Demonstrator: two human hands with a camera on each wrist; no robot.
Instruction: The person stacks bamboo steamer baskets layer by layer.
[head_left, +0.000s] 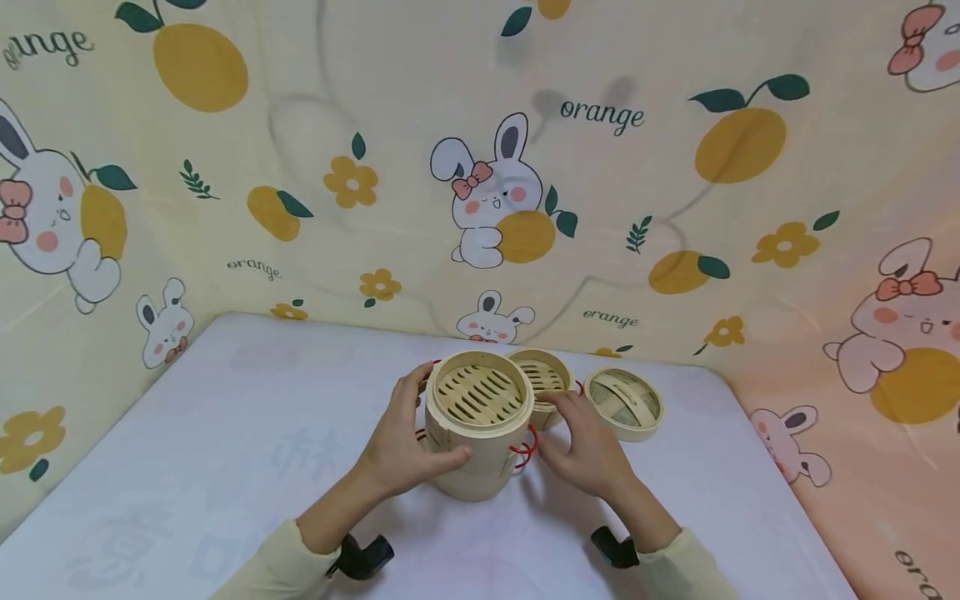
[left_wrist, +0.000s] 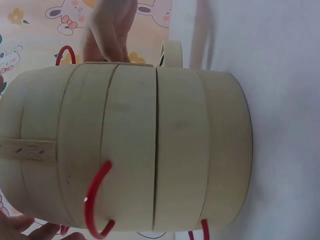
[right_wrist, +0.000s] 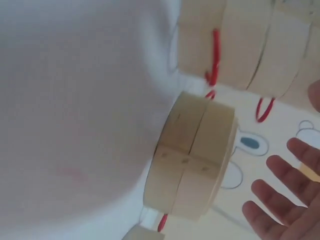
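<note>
A stack of small bamboo steamer baskets (head_left: 480, 467) with red loop handles stands at the table's middle, its slatted top facing up. My left hand (head_left: 401, 446) holds the stack's upper part, thumb across the front and fingers round the far left side. In the left wrist view the stacked bands (left_wrist: 130, 145) fill the frame. My right hand (head_left: 588, 446) is at the stack's right, its fingers (right_wrist: 275, 190) spread and relaxed in the right wrist view. Behind the stack sits another bamboo steamer basket (head_left: 551, 371), partly hidden by the stack and near my right fingertips.
A round bamboo steamer lid (head_left: 626, 400) with a strap across its top lies right of the rear basket. The white table (head_left: 247, 433) backs onto a cloth (head_left: 405, 83) printed with rabbits and oranges. A black wrist camera (head_left: 363, 557) sits at the left cuff.
</note>
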